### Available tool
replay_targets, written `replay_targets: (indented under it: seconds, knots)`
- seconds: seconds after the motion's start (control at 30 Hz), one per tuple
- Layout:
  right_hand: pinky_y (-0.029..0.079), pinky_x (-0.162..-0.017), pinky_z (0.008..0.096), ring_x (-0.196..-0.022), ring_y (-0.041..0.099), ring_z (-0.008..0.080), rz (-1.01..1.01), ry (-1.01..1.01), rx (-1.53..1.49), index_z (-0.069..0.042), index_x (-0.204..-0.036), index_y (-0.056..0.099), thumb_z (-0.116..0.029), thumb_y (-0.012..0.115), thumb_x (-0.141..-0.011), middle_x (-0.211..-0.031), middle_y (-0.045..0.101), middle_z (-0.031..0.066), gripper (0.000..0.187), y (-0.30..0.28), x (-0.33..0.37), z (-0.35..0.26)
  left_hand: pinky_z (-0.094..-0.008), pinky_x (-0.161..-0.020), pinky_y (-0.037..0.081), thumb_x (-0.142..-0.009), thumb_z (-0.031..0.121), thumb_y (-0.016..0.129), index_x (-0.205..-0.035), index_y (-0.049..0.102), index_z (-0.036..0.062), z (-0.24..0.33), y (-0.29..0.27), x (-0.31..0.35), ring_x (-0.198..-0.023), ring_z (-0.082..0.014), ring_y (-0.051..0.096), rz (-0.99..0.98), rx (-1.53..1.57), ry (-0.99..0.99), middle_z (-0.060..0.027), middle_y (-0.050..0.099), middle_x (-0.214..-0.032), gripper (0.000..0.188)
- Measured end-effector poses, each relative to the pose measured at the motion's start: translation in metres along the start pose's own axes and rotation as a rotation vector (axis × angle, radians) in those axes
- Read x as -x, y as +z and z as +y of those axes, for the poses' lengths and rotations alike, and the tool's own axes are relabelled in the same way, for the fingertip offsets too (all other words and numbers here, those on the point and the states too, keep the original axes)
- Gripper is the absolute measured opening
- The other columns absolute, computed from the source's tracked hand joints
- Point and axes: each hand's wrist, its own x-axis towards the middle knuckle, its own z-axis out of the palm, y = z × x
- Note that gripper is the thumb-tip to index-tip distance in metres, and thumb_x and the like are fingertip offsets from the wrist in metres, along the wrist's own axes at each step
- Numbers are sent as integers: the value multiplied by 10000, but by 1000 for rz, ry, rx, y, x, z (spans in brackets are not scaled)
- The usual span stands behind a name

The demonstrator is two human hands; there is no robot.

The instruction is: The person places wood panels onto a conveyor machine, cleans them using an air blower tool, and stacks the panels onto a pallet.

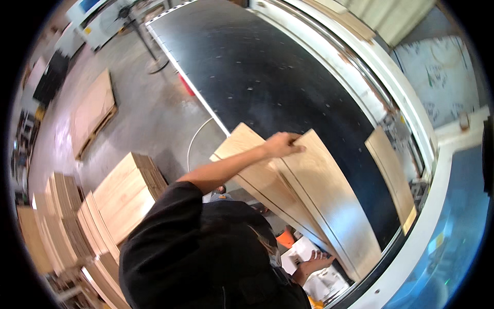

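Off to my left, a low pallet (pixel 97 134) bearing a flat brown sheet (pixel 93 114) lies on the grey floor (pixel 154 110), and farther away I see a dark pole (pixel 142 41) on a round base (pixel 158 66) and a white machine (pixel 104 26). A red thing (pixel 186 86) shows only partly. On my right stands a blue panel (pixel 453 221) in a white frame (pixel 414 257), with a pale, pleated curtain (pixel 393 16) beyond

A long, flat, pale tan wooden board with a dark groove (pixel 332 201) is lying diagonally over the black surface (pixel 267 67), its groove running near its left long edge. Just beside it, a second pale tan wooden board with a dark lengthwise line (pixel 277 193) is jutting past the surface's near edge.
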Motion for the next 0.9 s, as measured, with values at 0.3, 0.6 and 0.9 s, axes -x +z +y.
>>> replay_targets:
  seconds: [0.3,0.6,0.9]
  knots:
    - [535,-662,366,-752,592,209,-321,-131,491,-92,-1203,566,-340,607,-1005,-1006,615,95,321,11,8,165,-463,-1019,459,-926,235,677,-1260,629,19,-52,-35,204,-1166,-378,589,564,5,345,-200,644,-1231,402]
    - [500,-843,334,-939,614,201,-773,-60,1060,-53,-1250,592,-281,572,-1029,-1130,636,106,318,-3,48,207,-451,-870,513,-965,224,605,-1113,683,51,-138,-47,321,-986,-352,637,512,25,142,-148,680,-1009,240]
    - [504,-924,306,-1033,644,166,-1334,-256,1079,-26,-1286,600,-241,564,-1045,-1117,680,90,325,19,70,151,-439,-988,481,-894,152,710,-1191,683,47,-128,-37,288,-1132,-362,610,549,20,179,-185,664,-1186,315]
